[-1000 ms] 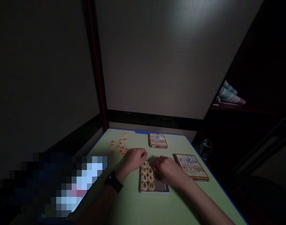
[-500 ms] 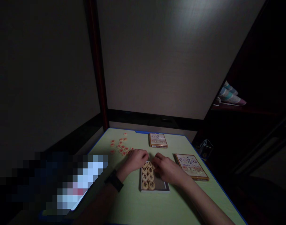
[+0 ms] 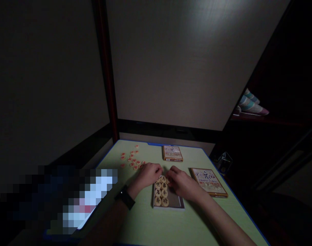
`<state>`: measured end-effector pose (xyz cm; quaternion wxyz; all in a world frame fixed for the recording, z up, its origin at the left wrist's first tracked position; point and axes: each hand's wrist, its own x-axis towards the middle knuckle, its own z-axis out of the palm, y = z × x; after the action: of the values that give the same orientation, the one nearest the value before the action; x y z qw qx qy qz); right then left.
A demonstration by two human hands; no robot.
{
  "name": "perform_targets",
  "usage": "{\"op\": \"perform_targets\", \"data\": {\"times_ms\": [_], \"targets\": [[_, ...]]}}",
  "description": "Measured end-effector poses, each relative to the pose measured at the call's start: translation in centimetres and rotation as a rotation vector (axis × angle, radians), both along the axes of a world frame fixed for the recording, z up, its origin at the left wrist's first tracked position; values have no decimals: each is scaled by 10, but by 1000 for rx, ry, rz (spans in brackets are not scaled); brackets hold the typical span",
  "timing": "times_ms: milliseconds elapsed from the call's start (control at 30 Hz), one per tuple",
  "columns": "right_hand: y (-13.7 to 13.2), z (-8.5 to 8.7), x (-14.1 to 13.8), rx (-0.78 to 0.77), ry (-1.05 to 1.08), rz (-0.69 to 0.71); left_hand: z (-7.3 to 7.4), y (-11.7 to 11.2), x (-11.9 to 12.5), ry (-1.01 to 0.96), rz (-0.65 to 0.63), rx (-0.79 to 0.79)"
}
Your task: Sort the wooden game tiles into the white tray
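Observation:
An open box tray (image 3: 181, 206) lies in front of me, with round wooden Chinese chess pieces (image 3: 158, 193) marked in black set in two columns along its left side. My left hand (image 3: 151, 173) is closed, its fingers curled at the tray's far left corner; what they hold, if anything, is hidden. Across the far end, my right hand (image 3: 181, 182) pinches at a chess piece beside the right column, partly covered by the fingers. The tray's right part shows a bare bottom. Loose red-marked pieces (image 3: 133, 161) lie scattered beyond my left hand.
Two printed Chinese chess boxes lie on the green table (image 3: 145, 225): one at the back (image 3: 172, 153), the other to the right (image 3: 209, 182). A blurred-out bright patch (image 3: 94, 194) covers the left edge. Wall panels rise behind the table.
Both hands stay nearly in place, with only a very slight shift of the right fingers. The tray sits a touch higher in view; the scattered pieces have not moved.

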<state>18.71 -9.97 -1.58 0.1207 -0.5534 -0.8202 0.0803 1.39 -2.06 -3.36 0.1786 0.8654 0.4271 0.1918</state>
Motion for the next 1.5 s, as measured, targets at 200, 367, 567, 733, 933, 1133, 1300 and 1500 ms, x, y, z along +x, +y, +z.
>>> {"op": "perform_targets", "data": {"times_ms": [200,367,567,733,933,1133,1300,1500], "targets": [[1,0,0,-11,-16,-2,-1,0,0,4,18,4],[-2,3,-2,-6,-23,0,-1,0,1,1,21,-7],[-2,4,-2,3,-43,-5,-1,1,-1,-10,4,-8],[-2,3,-1,-1,-43,3,1,-1,-1,-5,12,-17],[-3,3,-3,6,-26,9,1,-1,-1,6,9,-4],[-4,5,-1,-8,16,7,0,0,-1,19,13,26],[-5,10,3,36,91,60,5,2,-1,7,98,58],[2,7,8,148,64,-48,17,0,-5,-85,195,63]]}}
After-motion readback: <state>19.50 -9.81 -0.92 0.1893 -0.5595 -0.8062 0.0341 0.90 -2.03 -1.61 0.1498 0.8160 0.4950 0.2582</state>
